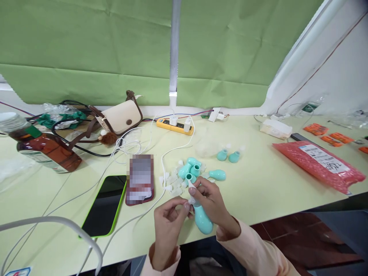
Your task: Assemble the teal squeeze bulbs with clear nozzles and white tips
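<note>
My right hand (215,203) is closed round the clear neck of a teal squeeze bulb (204,221), which looks like a nasal aspirator, its round end hanging toward the table's front edge. A white tapered tip (191,184) shows at the fingertips of that hand. Pinched in my left hand (168,219) is a small clear piece (191,200), right beside the bulb's neck; whether it is joined to the bulb I cannot tell. Just beyond the hands lies a pile of open-mouthed teal bulbs (186,170), with several small translucent tips (174,184) scattered around it.
Two teal bulbs with clear tops (234,156) stand farther back. Left of my hands lie a green-cased phone (105,205) and another phone (140,179), with white cables nearby. Behind are a yellow power strip (175,127) and a cream bag (122,117). A pink bubble mailer (319,165) lies right.
</note>
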### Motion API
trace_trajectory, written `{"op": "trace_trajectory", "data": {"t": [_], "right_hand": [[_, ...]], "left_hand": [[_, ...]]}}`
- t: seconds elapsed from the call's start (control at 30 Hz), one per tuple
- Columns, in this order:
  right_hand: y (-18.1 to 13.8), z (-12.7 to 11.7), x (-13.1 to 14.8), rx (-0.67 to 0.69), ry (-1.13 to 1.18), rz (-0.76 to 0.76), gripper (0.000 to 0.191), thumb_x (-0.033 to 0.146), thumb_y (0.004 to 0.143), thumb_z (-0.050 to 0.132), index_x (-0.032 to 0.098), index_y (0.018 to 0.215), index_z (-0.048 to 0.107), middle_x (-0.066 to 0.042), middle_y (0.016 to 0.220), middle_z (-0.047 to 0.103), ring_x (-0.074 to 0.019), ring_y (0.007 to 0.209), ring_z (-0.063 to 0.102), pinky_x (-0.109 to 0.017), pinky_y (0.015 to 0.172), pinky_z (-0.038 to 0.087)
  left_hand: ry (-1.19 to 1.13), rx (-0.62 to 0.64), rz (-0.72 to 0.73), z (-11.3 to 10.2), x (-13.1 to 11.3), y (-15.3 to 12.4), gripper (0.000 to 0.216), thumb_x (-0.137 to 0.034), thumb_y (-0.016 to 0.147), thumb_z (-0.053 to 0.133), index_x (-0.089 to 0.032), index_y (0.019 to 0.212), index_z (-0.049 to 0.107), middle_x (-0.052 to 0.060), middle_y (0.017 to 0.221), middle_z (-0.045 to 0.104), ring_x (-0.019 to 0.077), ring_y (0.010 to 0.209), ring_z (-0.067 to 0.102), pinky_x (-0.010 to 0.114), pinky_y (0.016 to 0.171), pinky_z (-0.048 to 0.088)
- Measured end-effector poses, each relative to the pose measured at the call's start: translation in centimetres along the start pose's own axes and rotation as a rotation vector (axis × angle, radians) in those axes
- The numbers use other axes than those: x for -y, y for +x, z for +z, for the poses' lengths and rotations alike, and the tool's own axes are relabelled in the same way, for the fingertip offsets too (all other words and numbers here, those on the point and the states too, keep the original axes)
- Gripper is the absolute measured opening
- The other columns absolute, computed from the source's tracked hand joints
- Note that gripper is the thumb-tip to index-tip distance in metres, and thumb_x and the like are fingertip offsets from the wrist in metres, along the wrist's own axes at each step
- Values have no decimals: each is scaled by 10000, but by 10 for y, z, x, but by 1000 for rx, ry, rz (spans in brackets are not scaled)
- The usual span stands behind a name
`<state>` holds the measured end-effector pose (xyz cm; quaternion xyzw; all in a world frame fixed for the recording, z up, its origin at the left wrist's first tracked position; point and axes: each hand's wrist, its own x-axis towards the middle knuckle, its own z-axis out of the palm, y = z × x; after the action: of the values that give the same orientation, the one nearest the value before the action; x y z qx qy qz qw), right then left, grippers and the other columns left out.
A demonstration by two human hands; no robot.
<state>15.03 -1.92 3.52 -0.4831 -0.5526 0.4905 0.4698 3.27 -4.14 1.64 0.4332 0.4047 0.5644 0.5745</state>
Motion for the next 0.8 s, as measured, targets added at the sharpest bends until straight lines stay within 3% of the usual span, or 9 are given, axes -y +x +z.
{"op": "trace_trajectory", "data": {"t": [0.07, 0.23, 0.33, 0.47, 0.63, 0.8], "right_hand": [[-1, 1, -1, 24, 82, 62, 301, 414, 715, 549, 178, 627, 385, 84, 384, 402, -56, 330, 394, -165, 343, 282], [2, 3, -3, 89, 265, 163, 341, 469, 706, 552, 181, 643, 380, 79, 365, 448, -79, 291, 441, -166, 296, 323], [3, -1, 0, 92, 341, 203, 336, 488, 730, 514, 189, 673, 371, 77, 346, 467, -92, 255, 434, -168, 261, 321], [2, -11, 5, -7, 369, 125, 310, 451, 765, 493, 187, 666, 364, 78, 361, 468, -85, 272, 446, -167, 280, 351], [-2, -21, 5, -11, 381, 64, 298, 420, 768, 501, 178, 649, 376, 69, 391, 472, -77, 280, 443, -173, 294, 350], [-2, -20, -4, 22, 352, 50, 316, 447, 726, 532, 175, 641, 397, 66, 402, 458, -79, 301, 449, -177, 316, 337]], "left_hand": [[-53, 36, -106, -1, -1, 3, 179, -296, 666, 611, -121, 630, 601, 27, 515, 587, 114, 440, 533, 232, 441, 461], [56, 61, -118, -3, 0, 6, 255, -327, 709, 517, -129, 547, 517, 2, 433, 496, 106, 378, 482, 213, 341, 405], [209, 14, -42, -11, 1, 5, 251, -307, 748, 476, -128, 579, 525, 7, 466, 501, 108, 393, 485, 221, 359, 416], [504, -124, 162, -28, 8, 5, 125, -262, 721, 549, -142, 704, 582, 37, 654, 569, 140, 573, 529, 284, 571, 464], [830, -38, 313, -36, 26, 14, 152, -185, 719, 506, -183, 591, 588, 27, 569, 538, 184, 588, 502, 324, 589, 433], [987, 13, 371, -36, 34, 19, 199, -116, 734, 451, -188, 590, 569, 41, 587, 557, 202, 606, 518, 315, 556, 431]]}}
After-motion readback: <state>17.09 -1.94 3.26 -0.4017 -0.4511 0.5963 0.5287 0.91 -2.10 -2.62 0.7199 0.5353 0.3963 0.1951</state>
